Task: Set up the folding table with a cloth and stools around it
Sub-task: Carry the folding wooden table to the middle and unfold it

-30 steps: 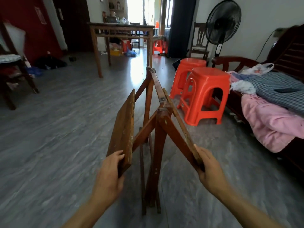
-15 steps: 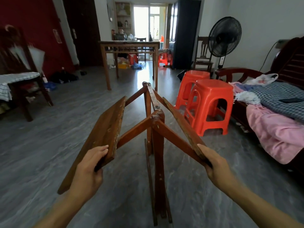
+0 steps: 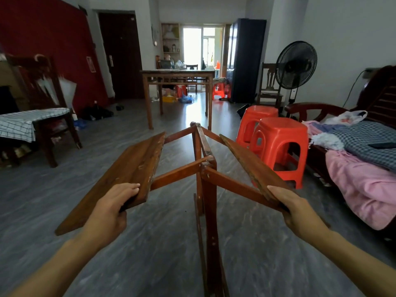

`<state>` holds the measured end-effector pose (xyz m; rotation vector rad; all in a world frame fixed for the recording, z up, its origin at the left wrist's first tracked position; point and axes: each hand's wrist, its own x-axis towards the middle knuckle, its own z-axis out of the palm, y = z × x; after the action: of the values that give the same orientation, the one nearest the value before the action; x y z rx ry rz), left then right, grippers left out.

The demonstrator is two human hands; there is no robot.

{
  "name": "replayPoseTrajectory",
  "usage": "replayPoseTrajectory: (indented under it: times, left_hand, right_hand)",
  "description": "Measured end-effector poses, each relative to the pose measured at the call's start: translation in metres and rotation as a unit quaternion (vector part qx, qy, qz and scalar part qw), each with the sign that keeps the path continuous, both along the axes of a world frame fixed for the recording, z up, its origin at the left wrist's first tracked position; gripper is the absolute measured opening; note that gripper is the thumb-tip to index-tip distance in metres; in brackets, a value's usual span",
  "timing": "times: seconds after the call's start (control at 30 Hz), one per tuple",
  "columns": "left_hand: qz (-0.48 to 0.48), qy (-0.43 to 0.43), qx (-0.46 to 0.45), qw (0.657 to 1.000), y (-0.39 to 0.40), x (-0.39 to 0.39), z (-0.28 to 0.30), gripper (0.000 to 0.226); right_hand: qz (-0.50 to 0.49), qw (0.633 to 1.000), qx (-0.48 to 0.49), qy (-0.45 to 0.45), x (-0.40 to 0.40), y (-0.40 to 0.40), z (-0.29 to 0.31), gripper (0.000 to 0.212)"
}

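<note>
A wooden folding table [image 3: 205, 168] stands half unfolded on the grey floor in front of me, its legs still close together in the middle. Its left leaf [image 3: 128, 174] slants up and outward; my left hand [image 3: 111, 209] grips its near edge, fingers on top. Its right leaf [image 3: 250, 166] slants the other way, and my right hand [image 3: 295, 209] grips its near corner. Two red plastic stools [image 3: 278, 146] stand together to the right, just beyond the right leaf. A checked cloth [image 3: 364, 140] lies on the bench at the right.
A wooden bench [image 3: 317, 155] with pink bedding and a plastic bag lines the right wall. A standing fan [image 3: 296, 65] and a chair stand behind the stools. A tall wooden table [image 3: 177, 76] is straight ahead. At left stands a dark chair [image 3: 49, 116] with a checked cover.
Both leaves have swung up and apart from nearly hanging to a wide slant. My hands have moved outward with them. The view has lifted.
</note>
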<state>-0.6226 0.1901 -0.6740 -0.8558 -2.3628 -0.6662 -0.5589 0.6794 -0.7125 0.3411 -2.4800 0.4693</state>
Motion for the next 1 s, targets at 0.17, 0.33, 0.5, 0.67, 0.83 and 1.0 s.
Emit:
replayPoseTrajectory:
  times: [0.17,0.33,0.5,0.67,0.83,1.0]
  left_hand:
    - [0.001,-0.010,-0.010,1.000,0.001,-0.006,0.017,0.076]
    - [-0.003,-0.022,-0.032,0.999,0.006,-0.016,0.040,0.073]
    - [0.020,-0.027,-0.053,0.998,0.009,-0.022,0.048,0.071]
    - [0.031,-0.018,-0.059,0.998,0.008,-0.026,0.054,0.072]
    - [0.028,-0.009,-0.075,0.997,0.003,-0.030,0.069,0.071]
    - [0.034,-0.011,-0.070,0.997,0.001,-0.029,0.073,0.069]
  right_hand:
    - [0.006,1.000,0.010,-0.015,0.000,0.006,0.009,0.081]
    - [0.017,0.999,0.006,-0.028,-0.005,0.015,0.014,0.079]
    - [0.028,0.999,0.004,-0.024,-0.010,0.013,0.026,0.078]
    - [0.024,0.999,0.007,-0.021,-0.018,0.012,0.027,0.081]
    - [0.019,0.999,0.001,-0.035,-0.021,0.007,0.023,0.080]
    - [0.032,0.999,0.000,-0.027,-0.031,0.007,0.039,0.079]
